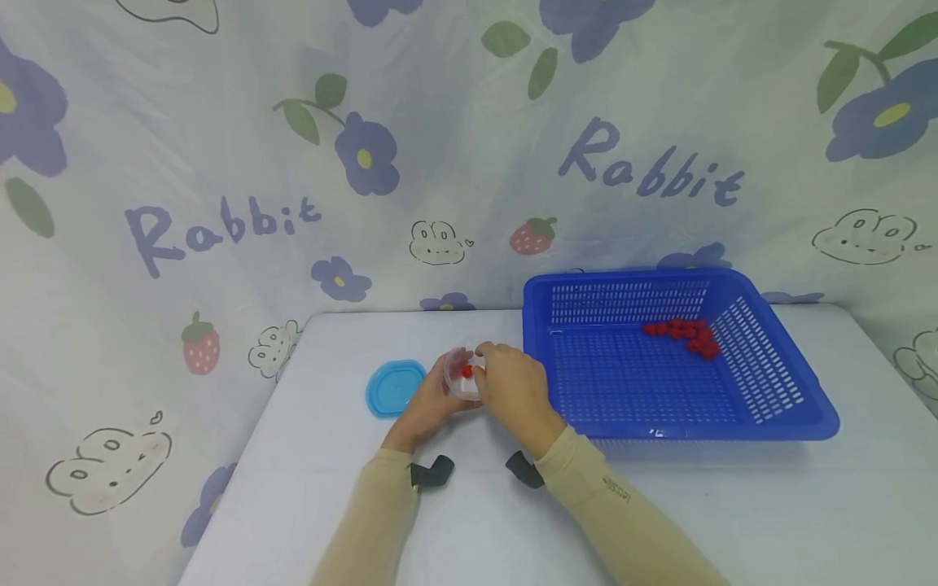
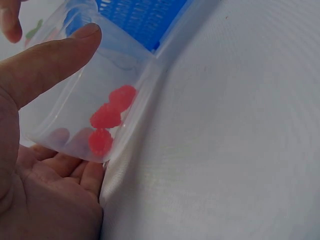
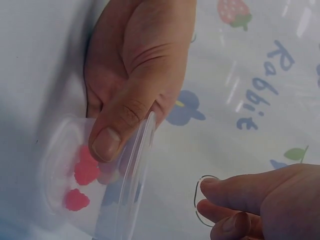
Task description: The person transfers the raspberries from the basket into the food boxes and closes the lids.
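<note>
My left hand [image 1: 428, 407] grips a clear plastic container [image 2: 112, 65] around its side, the thumb over the outer wall near the rim. Several red raspberry-like pieces [image 2: 106, 116] lie inside it, at the bottom. In the right wrist view the container [image 3: 105, 210] is tilted on its side, its mouth facing my right hand [image 3: 280, 202]. The right fingers are loosely bent just outside the rim, and nothing shows between them. Seen from the head, the right hand [image 1: 516, 391] covers part of the container.
Right of the hands stands a blue plastic basket [image 1: 795, 374], with a cluster of red pieces [image 1: 689, 331] in its far right corner. A light-blue lid [image 1: 396, 389] lies on the white table [image 1: 308, 488], left of the container. Behind hangs a patterned curtain [image 1: 454, 163].
</note>
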### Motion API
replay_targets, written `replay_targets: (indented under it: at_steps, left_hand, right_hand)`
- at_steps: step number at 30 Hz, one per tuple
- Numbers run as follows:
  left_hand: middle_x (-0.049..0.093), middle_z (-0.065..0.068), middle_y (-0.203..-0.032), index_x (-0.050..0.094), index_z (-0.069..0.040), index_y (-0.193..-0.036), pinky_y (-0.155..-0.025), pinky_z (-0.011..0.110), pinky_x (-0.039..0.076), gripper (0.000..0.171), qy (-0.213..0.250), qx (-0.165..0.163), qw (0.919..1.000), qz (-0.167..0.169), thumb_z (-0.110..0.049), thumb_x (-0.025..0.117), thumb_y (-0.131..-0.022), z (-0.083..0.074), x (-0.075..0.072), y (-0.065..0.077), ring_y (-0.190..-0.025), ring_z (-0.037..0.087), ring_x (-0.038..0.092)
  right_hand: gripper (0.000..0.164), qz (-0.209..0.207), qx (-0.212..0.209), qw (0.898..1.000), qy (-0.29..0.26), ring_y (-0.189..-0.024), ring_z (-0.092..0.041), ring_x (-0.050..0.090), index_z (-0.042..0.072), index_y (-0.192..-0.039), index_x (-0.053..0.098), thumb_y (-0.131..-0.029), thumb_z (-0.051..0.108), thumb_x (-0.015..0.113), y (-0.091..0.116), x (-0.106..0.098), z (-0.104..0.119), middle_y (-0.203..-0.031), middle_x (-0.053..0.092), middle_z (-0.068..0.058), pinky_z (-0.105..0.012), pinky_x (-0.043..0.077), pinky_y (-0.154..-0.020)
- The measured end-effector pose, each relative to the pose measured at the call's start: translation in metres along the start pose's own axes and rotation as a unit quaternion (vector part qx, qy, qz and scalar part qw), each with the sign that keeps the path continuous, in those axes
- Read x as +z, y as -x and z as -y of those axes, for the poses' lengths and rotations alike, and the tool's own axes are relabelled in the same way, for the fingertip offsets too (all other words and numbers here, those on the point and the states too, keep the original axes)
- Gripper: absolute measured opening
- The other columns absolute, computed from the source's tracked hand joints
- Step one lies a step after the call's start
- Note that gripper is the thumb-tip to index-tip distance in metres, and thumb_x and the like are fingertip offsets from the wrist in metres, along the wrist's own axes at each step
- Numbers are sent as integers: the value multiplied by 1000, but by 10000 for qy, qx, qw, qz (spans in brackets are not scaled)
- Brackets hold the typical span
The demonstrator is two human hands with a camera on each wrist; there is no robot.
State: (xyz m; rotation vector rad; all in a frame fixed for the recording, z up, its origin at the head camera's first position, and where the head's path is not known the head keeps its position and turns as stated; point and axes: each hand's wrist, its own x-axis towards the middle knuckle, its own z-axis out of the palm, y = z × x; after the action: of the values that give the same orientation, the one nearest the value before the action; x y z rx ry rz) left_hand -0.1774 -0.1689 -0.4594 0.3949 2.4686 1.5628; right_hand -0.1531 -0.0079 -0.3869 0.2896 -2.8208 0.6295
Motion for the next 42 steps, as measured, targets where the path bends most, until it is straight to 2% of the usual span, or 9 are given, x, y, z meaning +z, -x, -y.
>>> replay_targets:
  at_steps: [3,6,11,15,21,30,31,38,42]
  left_hand:
    - [40,10,-142,28,-8,-143,-105,49,31,86,-70,34,10000,61,-23,78,-75,-12,-1,4,-132,27,34]
    - [40,11,-142,28,-7,-143,-104,49,32,85,-53,33,10000,68,-22,77,-75,-14,-1,5,-132,26,34]
    - [41,3,-142,29,-15,-143,-104,50,32,87,42,-92,9999,-55,-24,79,-73,4,1,-2,-133,22,33]
    - [42,-8,-139,32,-24,-142,-104,52,31,88,-1,-207,9996,-201,-30,82,-70,18,3,-6,-132,16,33]
    - [44,-11,-137,34,-26,-140,-104,53,30,87,9,-103,9995,-295,-36,82,-68,20,5,-6,-130,14,35]
    - [45,-15,-136,34,-28,-139,-105,52,29,88,-36,-128,9995,-284,-41,81,-67,24,5,-8,-129,10,35]
    - [45,-15,-136,34,-28,-140,-105,52,29,88,-6,-142,9995,-283,-41,81,-66,23,5,-8,-130,10,35]
    - [40,2,-143,29,-14,-144,-107,52,26,84,25,-279,9996,-52,-22,78,-75,-11,1,5,-134,21,30]
    - [39,3,-144,28,-14,-144,-107,52,26,85,16,-288,9996,6,-24,77,-76,-9,1,4,-134,21,30]
  right_hand:
    - [23,-8,-26,10000,-43,-58,-16,58,14,-102,69,-83,27,68,1,0,-1,-81,68,-2,-29,48,-48]
    - [23,-16,-62,9998,-192,-58,-13,57,14,-103,68,-84,27,67,1,-1,-2,-80,67,-1,-26,46,-47]
    - [23,-1,-79,9974,-719,-63,-10,56,12,-104,68,-86,26,66,3,-8,-5,-80,66,0,-22,45,-50]
    - [21,-63,-75,9961,-877,-61,-9,52,14,-103,68,-85,25,67,4,-17,-7,-74,61,3,-21,43,-49]
    - [21,-168,-224,9947,-989,-55,-10,44,15,-103,68,-84,25,67,9,-32,-10,-65,49,6,-21,37,-44]
    - [23,-318,-394,9918,-1169,-54,-11,42,15,-105,68,-84,25,67,17,-57,-17,-66,48,5,-23,37,-44]
    - [23,-370,-430,9914,-1179,-55,-11,41,15,-105,68,-84,25,67,17,-59,-18,-66,48,5,-23,37,-44]
    - [24,-587,-621,9905,-1074,-56,-11,42,13,-106,68,-85,24,67,13,-77,-26,-66,49,3,-23,38,-45]
    - [23,-668,-676,9911,-927,-55,-12,42,11,-105,68,-85,24,67,9,-84,-33,-66,48,4,-24,37,-44]
